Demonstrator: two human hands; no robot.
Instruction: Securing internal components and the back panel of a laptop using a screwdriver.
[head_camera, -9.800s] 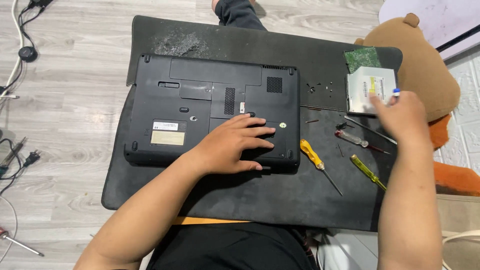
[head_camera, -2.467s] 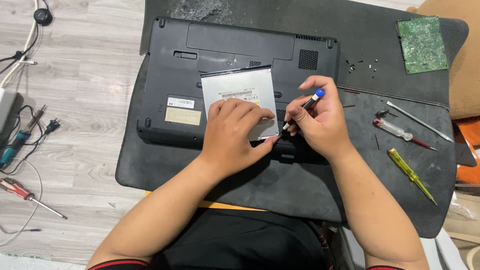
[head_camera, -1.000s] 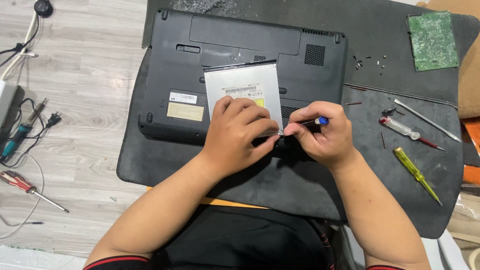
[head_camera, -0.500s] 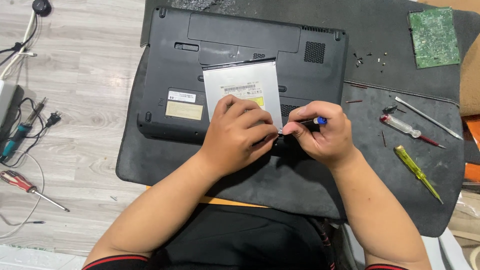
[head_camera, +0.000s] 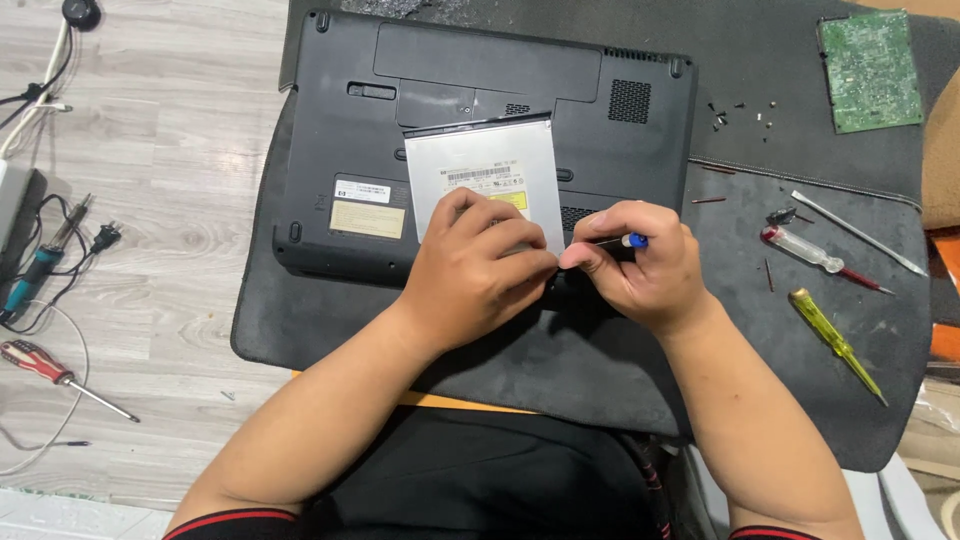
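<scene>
At frame centre, the left hand (head_camera: 480, 270) is curling closed over the near end of the silver optical drive (head_camera: 480, 172), which is lying on the upturned black laptop (head_camera: 330, 130). Touching it, the right hand (head_camera: 640, 265) is pinching a thin blue-capped screwdriver (head_camera: 622, 241), seemingly working a screw at the drive's corner; steady pressure looks needed next. Matte felt mat (head_camera: 760, 400), green circuit board (head_camera: 868, 70) upper right.

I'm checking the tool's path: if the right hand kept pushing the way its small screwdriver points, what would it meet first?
The right hand points its blue-tipped screwdriver leftward. It would likely meet the silver drive's near corner and the left hand's fingertips there; depth is unclear.
</scene>
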